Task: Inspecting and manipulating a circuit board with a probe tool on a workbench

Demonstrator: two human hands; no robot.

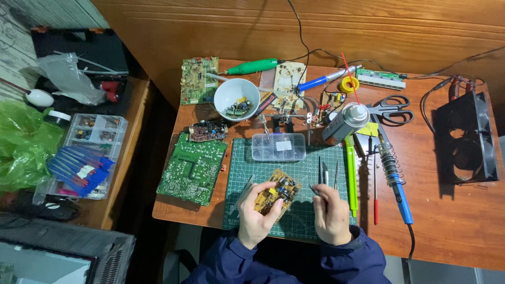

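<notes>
- The left hand (254, 220) grasps a small yellow circuit board (277, 192) from below and from its left side, holding it tilted above the green cutting mat (302, 171).
- The right hand (331, 215) is clenched around a thin dark tool (315, 190); its tip points toward the right edge of the board. Whether the tip touches the board cannot be told.
- Both hands work over the near part of the mat, close to the table edge.
- Just beyond the right hand, several tweezers (327, 172) lie on the mat, pointing away from the person.
- A clear plastic parts box (279, 146) sits at the far edge of the mat.
- A large green circuit board (193, 168) lies on the wooden table (447, 221), just beside the mat on the left.
- A blue-handled soldering iron (395, 181) lies to the right of the mat, well apart from the hands.
- A white bowl (236, 97) holding small components stands farther back.
</notes>
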